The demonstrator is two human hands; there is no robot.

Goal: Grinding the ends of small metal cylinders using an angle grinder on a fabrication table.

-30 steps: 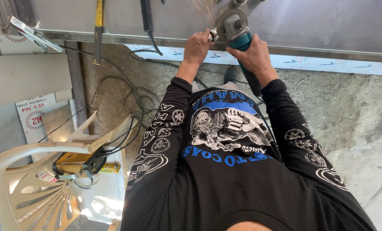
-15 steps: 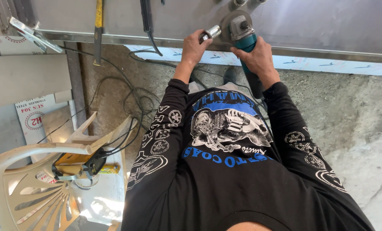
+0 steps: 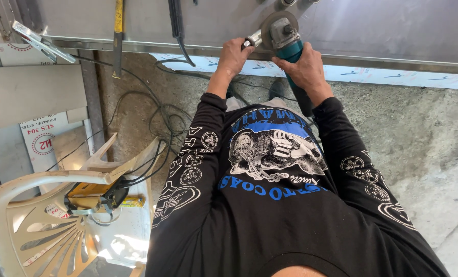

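Observation:
A teal angle grinder rests with its disc against the grey metal sheet on the bench ahead of me. My right hand is wrapped around the grinder's teal body. My left hand grips the silver side handle sticking out to the left of the grinder head. Both arms are in black printed sleeves. The grinder's dark cable runs down behind my right wrist.
A yellow-handled tool and a black cable lie on the sheet to the left. A cream plastic chair at lower left carries a yellow power tool. Tangled cords cross the concrete floor.
The grinder and both hands have shifted slightly downward and left along the sheet edge. The sparks seen a second ago are gone.

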